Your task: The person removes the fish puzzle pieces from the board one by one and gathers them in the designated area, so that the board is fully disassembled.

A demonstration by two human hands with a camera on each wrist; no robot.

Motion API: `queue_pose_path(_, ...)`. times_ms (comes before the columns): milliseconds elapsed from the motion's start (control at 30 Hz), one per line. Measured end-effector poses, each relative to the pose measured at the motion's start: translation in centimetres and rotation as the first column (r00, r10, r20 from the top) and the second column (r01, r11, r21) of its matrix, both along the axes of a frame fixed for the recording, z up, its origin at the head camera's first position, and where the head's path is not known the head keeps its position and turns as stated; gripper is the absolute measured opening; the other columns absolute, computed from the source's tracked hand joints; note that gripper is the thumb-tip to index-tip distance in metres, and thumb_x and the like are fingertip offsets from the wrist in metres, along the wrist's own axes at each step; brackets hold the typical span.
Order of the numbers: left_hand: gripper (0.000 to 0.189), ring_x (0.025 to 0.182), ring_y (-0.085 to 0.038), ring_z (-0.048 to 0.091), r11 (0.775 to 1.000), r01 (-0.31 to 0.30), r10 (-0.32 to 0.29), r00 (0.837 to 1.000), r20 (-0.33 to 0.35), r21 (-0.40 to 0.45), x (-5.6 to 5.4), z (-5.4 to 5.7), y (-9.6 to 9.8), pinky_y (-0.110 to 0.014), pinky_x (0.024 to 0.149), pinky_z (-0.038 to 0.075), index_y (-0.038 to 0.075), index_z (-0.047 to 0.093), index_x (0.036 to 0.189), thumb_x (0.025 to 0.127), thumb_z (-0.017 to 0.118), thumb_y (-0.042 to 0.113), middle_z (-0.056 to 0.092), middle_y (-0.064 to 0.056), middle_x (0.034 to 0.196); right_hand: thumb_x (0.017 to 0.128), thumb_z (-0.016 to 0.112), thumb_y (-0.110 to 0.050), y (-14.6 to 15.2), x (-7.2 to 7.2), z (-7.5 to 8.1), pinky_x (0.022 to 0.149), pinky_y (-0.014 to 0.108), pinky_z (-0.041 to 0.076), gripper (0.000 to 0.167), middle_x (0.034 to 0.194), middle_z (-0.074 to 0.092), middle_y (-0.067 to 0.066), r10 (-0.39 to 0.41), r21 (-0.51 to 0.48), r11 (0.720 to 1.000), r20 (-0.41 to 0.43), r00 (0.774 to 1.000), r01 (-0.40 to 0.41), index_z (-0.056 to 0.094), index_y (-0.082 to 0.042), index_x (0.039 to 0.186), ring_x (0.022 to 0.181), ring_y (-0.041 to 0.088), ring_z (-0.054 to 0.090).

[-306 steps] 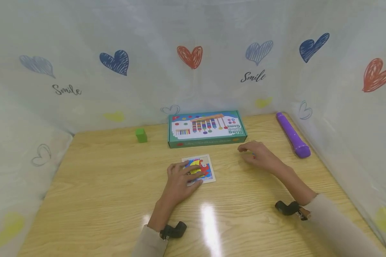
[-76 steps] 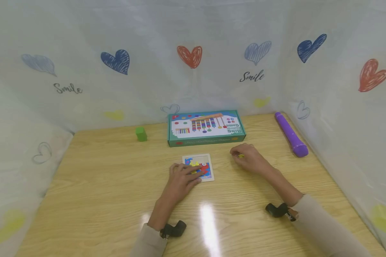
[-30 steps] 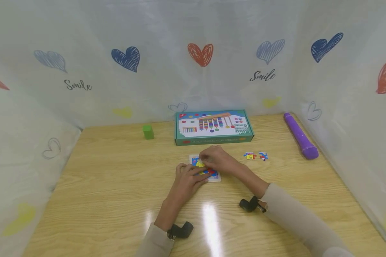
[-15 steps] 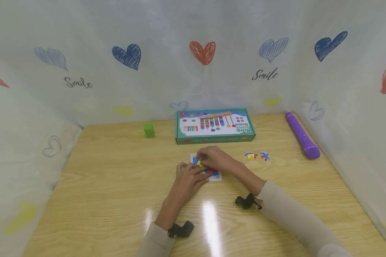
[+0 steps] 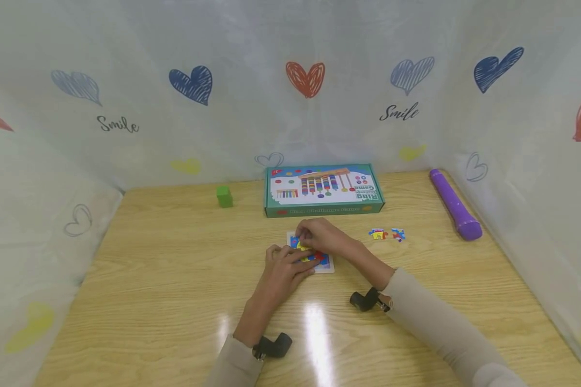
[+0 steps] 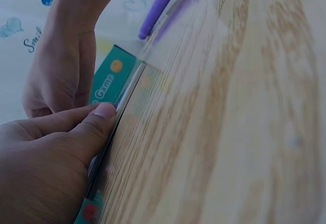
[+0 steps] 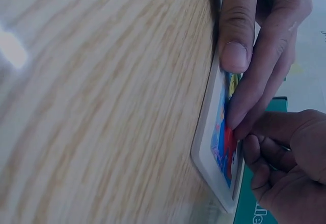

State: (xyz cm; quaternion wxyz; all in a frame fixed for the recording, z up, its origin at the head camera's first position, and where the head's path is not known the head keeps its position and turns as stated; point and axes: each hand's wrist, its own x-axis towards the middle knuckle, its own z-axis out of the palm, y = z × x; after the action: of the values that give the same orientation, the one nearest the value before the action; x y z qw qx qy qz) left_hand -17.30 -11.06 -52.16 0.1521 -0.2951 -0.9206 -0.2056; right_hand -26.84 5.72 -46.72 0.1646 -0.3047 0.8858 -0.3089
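A small square jigsaw puzzle (image 5: 325, 266) in a pale frame lies flat on the table, its picture red, yellow and blue. My left hand (image 5: 282, 270) rests on it, fingers stretched across the picture and thumb along the near edge. My right hand (image 5: 323, 236) is bent over the puzzle's far side, thumb and fingertips pinching at a piece, mostly hidden by the fingers. In the right wrist view the curled right fingers (image 7: 257, 147) meet the left fingertips over the red part. Two loose puzzle pieces, one yellow and red (image 5: 378, 234), one blue and red (image 5: 398, 234), lie to the right.
Behind the puzzle lies a green Ring Challenge Game box (image 5: 323, 193). A green block (image 5: 225, 196) stands to its left, and a purple toy microphone (image 5: 455, 205) lies near the right table edge. White printed sheeting (image 5: 242, 118) hangs around the table.
Since 2.5 s ago my right hand has moved left from the loose pieces to the puzzle, uncovering both pieces. My left hand stays on the puzzle. Little moves in the last half second.
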Motion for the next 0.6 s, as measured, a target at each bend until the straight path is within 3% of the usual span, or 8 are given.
queue_pose_path(267, 0.025, 0.103, -0.015, 0.053, 1.000, -0.003, 0.003, 1.000, 0.004, -0.002, -0.01, 0.13, 0.10, -0.047, 0.094, 0.032, 0.026, 0.077, 0.117, 0.095, 0.068, 0.034, 0.068, 0.008, 0.126, 0.090, 0.071, -0.001, 0.12, 0.13, -0.38, 0.078, 0.025, 0.054, 0.013, 0.089, 0.067, 0.000, -0.006, -0.036, 0.999, -0.046, 0.999, 0.004, 0.069, -0.002, 0.103, 0.084, 0.013, 0.064)
queue_pose_path(600, 0.023, 0.103, -0.016, 0.054, 1.000, 0.005, -0.004, 1.000, -0.021, 0.009, -0.02, 0.15, -0.02, -0.048, 0.094, 0.033, 0.025, 0.078, 0.114, 0.095, 0.068, 0.034, 0.067, 0.007, 0.127, 0.085, 0.067, -0.001, 0.55, 0.05, 0.13, 0.081, 0.027, 0.054, 0.019, 0.096, 0.068, 0.003, -0.006, -0.050, 0.999, -0.144, 0.990, -0.001, 0.069, -0.003, 0.104, 0.090, 0.017, 0.064)
